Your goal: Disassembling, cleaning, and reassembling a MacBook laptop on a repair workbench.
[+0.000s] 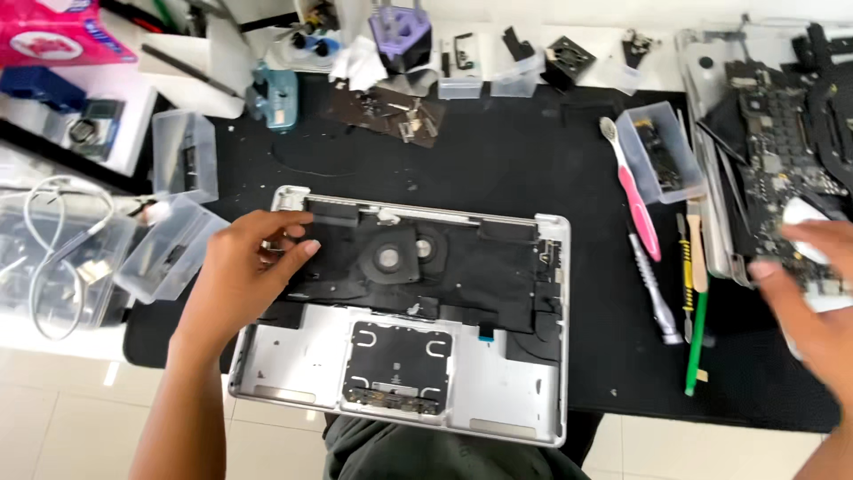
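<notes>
Your left hand rests with loose fingers on the left edge of the opened laptop shell, steadying it on the near bench. Your right hand, blurred, reaches the logic board at far right; I cannot tell its grip.

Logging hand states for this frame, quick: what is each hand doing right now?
Left hand: open, fingers resting on the opened laptop shell, holding nothing.
Right hand: blurred, at a white object; grip cannot be told.
</notes>
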